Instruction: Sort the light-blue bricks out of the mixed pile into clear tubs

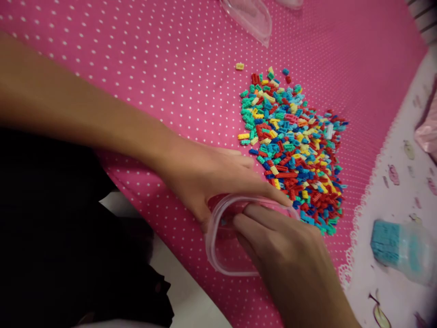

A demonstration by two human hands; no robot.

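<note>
A clear plastic container [213,246] with a rounded rim is tilted near the table's front edge. My left hand [211,175] holds it from the far side, with the thumb at the left and a finger stretched along the rim. Into its mouth reaches my right hand [276,232], fingers bent and their tips hidden, so what they hold cannot be made out. A small teal piece [223,222] shows inside the container. Just beyond my hands lies a heap of small coloured building bricks [293,146] in red, yellow, blue, green and teal.
A pink polka-dot cloth [153,59] covers the table. Beyond the heap lies a clear plastic lid or tray [251,18]. A clear jar with teal contents [387,241] rests at the right on a white patterned cloth [403,191]. One yellow brick [240,66] lies apart.
</note>
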